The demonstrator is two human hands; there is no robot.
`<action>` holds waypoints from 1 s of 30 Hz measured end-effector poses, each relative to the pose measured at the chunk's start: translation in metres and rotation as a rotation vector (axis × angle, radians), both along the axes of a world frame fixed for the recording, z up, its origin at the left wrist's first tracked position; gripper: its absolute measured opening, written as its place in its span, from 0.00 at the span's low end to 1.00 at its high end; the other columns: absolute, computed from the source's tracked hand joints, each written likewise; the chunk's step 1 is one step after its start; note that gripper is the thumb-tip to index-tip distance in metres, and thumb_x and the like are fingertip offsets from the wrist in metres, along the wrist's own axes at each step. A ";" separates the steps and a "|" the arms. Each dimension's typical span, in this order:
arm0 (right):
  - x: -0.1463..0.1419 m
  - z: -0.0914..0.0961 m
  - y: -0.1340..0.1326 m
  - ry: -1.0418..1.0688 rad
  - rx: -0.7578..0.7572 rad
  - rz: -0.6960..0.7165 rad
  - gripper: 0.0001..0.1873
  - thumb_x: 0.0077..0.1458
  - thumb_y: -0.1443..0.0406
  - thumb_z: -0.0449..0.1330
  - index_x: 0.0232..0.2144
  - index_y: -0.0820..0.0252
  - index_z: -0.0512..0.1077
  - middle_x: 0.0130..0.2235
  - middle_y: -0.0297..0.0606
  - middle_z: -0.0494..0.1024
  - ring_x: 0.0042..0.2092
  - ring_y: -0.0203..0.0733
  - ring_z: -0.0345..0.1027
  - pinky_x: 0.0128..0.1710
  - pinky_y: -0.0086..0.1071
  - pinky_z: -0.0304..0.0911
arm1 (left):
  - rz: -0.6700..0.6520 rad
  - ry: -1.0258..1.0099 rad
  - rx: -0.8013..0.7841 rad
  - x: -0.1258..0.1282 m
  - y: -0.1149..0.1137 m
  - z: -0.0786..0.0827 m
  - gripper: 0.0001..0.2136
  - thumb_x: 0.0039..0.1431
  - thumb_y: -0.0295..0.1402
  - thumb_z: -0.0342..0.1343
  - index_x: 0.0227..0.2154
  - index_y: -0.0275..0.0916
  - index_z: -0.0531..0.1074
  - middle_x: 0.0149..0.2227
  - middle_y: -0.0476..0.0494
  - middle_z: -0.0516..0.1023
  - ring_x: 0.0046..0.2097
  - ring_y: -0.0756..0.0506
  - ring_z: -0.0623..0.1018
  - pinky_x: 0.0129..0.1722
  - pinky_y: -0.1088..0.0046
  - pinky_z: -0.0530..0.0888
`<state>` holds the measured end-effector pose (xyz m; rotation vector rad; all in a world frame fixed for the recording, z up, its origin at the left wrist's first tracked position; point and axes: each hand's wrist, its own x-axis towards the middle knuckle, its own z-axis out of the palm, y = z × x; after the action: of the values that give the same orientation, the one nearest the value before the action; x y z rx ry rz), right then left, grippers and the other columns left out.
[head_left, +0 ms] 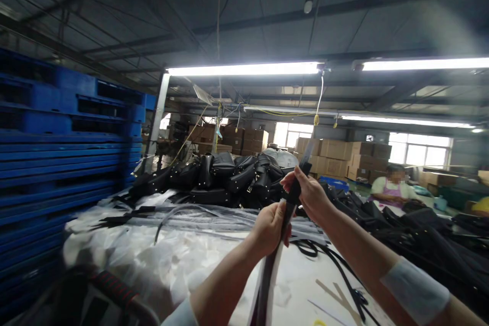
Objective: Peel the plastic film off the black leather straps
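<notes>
A long black strap (266, 285) rises from the lower edge of the picture to both hands. My left hand (266, 228) is closed around it, thumb on top. Just above and to the right, my right hand (312, 194) pinches the strap near its upper end. Clear plastic film (307, 152) stands up past my right fingers, apparently a sleeve around the strap. Below my hands, a pale edge runs along the strap. On the table behind them lie several long strips in clear plastic (225, 216).
Black bags (214, 175) are heaped at the table's far side. Crumpled white wrapping (183, 249) covers its left part. Loose black straps (340, 265) lie at right. Blue pallets (64, 163) stand stacked at left. A co-worker (393, 188) sits at the right, beyond more black bags (428, 244).
</notes>
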<state>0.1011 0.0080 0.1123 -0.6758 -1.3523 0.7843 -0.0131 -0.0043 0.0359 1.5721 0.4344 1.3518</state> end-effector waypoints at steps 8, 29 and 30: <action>0.026 0.016 0.006 -0.035 0.045 -0.110 0.28 0.43 0.43 0.67 0.36 0.59 0.71 0.29 0.37 0.80 0.26 0.40 0.73 0.22 0.29 0.65 | 0.092 0.040 0.018 -0.002 0.002 0.004 0.30 0.56 0.63 0.44 0.28 0.37 0.68 0.12 0.56 0.63 0.12 0.54 0.60 0.10 0.80 0.55; 0.018 -0.011 -0.021 -0.399 0.157 -0.114 0.24 0.54 0.47 0.60 0.40 0.59 0.78 0.29 0.37 0.80 0.25 0.38 0.68 0.26 0.31 0.63 | 0.069 -0.001 0.023 0.004 -0.006 0.013 0.28 0.57 0.62 0.45 0.28 0.37 0.67 0.12 0.56 0.63 0.11 0.54 0.61 0.11 0.80 0.56; 0.019 -0.009 -0.022 -0.404 0.149 -0.083 0.24 0.54 0.48 0.60 0.41 0.59 0.78 0.30 0.37 0.80 0.26 0.39 0.69 0.27 0.31 0.64 | 0.072 -0.008 0.019 0.003 -0.006 0.013 0.28 0.57 0.62 0.45 0.28 0.37 0.67 0.12 0.56 0.63 0.11 0.54 0.61 0.11 0.80 0.56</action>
<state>0.1197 -0.0135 0.1030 -0.7936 -1.7170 0.4880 -0.0100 -0.0100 0.0494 1.5794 0.4781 1.4202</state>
